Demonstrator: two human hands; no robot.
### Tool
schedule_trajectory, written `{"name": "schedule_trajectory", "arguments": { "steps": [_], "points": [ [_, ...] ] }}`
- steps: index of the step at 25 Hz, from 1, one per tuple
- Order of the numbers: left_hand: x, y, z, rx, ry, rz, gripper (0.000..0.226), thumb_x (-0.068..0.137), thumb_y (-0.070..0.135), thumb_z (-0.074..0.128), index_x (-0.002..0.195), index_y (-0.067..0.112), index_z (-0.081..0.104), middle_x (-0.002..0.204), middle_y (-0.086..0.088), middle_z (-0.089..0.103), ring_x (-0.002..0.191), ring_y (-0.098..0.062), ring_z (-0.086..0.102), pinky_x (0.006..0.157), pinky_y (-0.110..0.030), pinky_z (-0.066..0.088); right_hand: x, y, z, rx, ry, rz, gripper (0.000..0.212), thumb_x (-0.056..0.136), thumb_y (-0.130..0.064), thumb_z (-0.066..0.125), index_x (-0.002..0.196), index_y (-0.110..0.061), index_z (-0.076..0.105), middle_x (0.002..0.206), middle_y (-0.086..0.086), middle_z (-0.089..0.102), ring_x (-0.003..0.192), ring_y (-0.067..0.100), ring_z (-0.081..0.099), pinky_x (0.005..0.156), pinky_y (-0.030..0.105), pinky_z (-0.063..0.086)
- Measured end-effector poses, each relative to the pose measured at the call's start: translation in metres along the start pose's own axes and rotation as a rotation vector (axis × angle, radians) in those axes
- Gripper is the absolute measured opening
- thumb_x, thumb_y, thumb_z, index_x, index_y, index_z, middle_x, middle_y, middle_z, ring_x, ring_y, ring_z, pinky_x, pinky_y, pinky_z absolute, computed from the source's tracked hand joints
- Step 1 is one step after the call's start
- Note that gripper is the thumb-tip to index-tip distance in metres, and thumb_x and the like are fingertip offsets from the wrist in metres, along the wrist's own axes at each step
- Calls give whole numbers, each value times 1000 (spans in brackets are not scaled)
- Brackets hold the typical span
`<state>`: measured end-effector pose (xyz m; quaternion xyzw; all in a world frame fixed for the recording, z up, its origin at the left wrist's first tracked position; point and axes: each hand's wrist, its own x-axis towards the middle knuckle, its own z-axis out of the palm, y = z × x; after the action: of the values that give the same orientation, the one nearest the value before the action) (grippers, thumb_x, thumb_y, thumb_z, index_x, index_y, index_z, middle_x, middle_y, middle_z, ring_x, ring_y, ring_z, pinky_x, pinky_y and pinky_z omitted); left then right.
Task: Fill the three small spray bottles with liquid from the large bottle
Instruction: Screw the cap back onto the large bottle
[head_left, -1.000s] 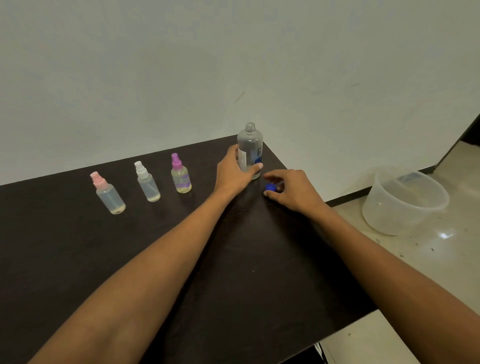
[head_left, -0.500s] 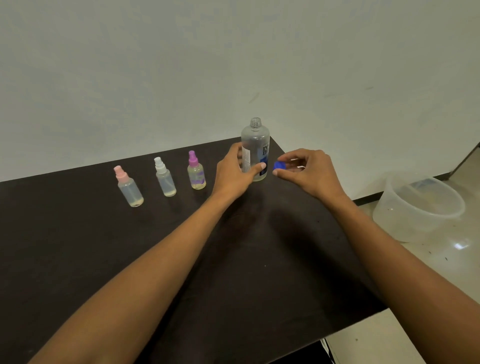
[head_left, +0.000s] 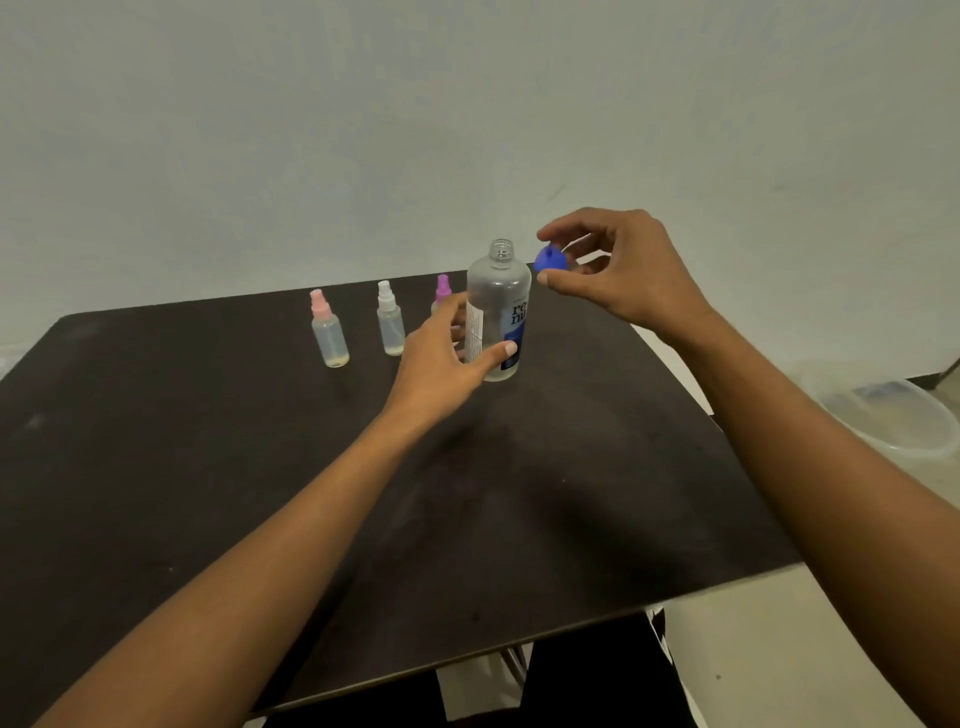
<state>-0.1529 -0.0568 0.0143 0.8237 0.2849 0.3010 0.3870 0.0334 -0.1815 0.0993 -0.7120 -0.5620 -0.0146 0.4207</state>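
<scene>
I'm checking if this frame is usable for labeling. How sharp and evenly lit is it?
Head view: soft, even light, no harsh glare; faint hand shadows on the table; the large bottle label is slightly blurred; the blue cap is smeared; wide-angle bending at the edges.

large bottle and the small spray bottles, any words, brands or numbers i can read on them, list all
"re" over "nu": big white letters on the blue label of the large bottle, cut off at the bottle's edge.
Fine print on the white label panel beside the left hand: too small to read.
Pink-capped spray bottle, white-capped spray bottle, purple-capped spray bottle: no text readable.
</scene>
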Motion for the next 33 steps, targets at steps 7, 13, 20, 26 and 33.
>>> {"name": "schedule_trajectory", "arguments": {
  "steps": [7,13,20,26,33],
  "points": [
    [-33,2,-26,4,20,3,75,87,47,78,151,30,44,151,3,56,135,-19,56,93,-20,44,10,-49,-3,-2,-106,-143,27,88,-20,84,114,-22,77,107,-10,77,98,1,73,80,16,58],
    [-44,5,-40,10,35,-32,79,86,50,78,154,31,42,153,3,55,138,-21,55,109,-50,48,25,-83,-4,-124,-296,-282,32,93,-9,77,122,-22,78,118,-8,76,106,6,73,91,18,59],
    [-52,12,-50,4,65,-30,77,87,47,78,153,32,43,150,2,57,136,-20,56,107,-47,50,45,-118,-13,-344,-467,-327,30,91,-27,81,121,-25,78,109,-10,75,90,-3,70,91,22,59],
    [-58,14,-51,9,68,-21,79,86,46,79,155,33,41,152,2,56,137,-21,55,108,-49,49,49,-127,-7,-427,-432,-232,49,81,-66,77,77,-17,74,64,-5,71,55,9,68,54,12,49],
    [-59,17,-54,34,61,-24,80,87,46,78,156,32,39,154,2,54,138,-22,55,109,-49,49,46,-130,-16,-293,-485,-243,48,88,-58,75,120,-23,74,108,-7,77,94,6,74,78,18,56]
  ]
}}
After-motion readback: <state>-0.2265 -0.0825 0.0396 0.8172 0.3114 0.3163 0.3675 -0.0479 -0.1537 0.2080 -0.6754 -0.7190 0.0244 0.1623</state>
